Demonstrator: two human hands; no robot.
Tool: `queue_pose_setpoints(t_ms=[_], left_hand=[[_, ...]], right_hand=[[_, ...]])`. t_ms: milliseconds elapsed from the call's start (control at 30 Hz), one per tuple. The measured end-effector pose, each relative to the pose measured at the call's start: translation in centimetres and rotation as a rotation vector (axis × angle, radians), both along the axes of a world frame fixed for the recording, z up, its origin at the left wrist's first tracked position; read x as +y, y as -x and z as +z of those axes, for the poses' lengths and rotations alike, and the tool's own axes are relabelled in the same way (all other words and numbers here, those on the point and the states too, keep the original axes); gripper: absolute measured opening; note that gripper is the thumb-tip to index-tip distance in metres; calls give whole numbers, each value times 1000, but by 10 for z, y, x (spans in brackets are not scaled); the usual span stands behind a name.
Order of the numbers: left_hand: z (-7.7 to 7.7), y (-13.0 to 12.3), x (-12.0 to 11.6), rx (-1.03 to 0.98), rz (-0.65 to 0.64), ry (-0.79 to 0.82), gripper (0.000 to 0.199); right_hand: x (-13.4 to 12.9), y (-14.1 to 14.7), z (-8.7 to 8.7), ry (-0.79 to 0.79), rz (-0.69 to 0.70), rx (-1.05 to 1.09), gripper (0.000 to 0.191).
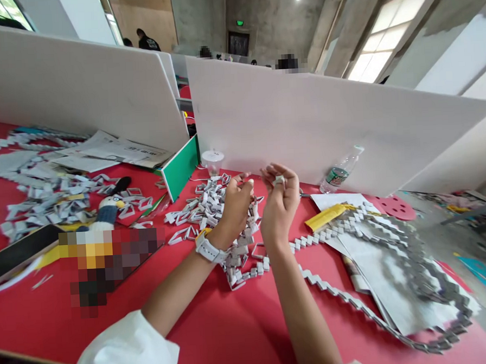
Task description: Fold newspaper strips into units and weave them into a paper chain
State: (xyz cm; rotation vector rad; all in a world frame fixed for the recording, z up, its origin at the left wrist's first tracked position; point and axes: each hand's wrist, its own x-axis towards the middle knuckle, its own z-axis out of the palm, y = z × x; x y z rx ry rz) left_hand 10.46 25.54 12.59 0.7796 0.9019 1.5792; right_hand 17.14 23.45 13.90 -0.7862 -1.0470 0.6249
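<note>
Between the thumb and fingers of my right hand [282, 199] is a small folded paper piece [280, 179]. My left hand [235, 204], with a white watch on its wrist, is raised beside it. Its fingers are curled toward the thumb, and whatever they may hold is hidden. Below and behind both hands lies a heap of folded paper links [211, 200] on the red table [234, 323]. A zigzag chain of folded paper [338, 291] runs from near my right wrist out to the right and loops back.
White partition boards [325, 118] stand behind the table. A lidded plastic cup [213, 161] and a clear bottle [338, 171] are near them. More paper links [44, 203], a plush toy [106, 213] and a phone-like dark slab [22, 253] lie left. Paper sheets [378, 272] are right.
</note>
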Motion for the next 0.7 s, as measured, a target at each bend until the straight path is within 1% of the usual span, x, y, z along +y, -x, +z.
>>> queue_pose_setpoints(t_ms=[33, 67, 133, 200, 300, 367, 433, 500, 633, 700], left_hand=[[1, 3, 3, -35, 18, 6, 23], [4, 7, 6, -50, 47, -10, 20], [13, 18, 7, -105, 97, -52, 15], [25, 28, 4, -217, 114, -83, 16], [39, 38, -5, -381, 98, -104, 23], [45, 42, -10, -405, 89, -134, 26], [47, 47, -12, -364, 58, -185, 28], [47, 52, -11, -251, -22, -239, 30], [46, 65, -7, 18, -245, -342, 39], [45, 69, -7, 152, -326, -378, 40]], right_hand=[[1, -7, 2, 43, 1, -95, 24], [2, -16, 5, 100, 35, -209, 24], [3, -30, 10, 203, 195, -385, 22], [1, -37, 14, 294, 354, -446, 24], [-6, -27, 15, 352, 559, -531, 34], [-12, -15, 14, 342, 626, -579, 33], [-16, -6, 14, 341, 639, -542, 30], [-17, -4, 14, 358, 653, -421, 29], [-16, -16, 20, 398, 734, -160, 31], [-16, -22, 22, 410, 769, -62, 31]])
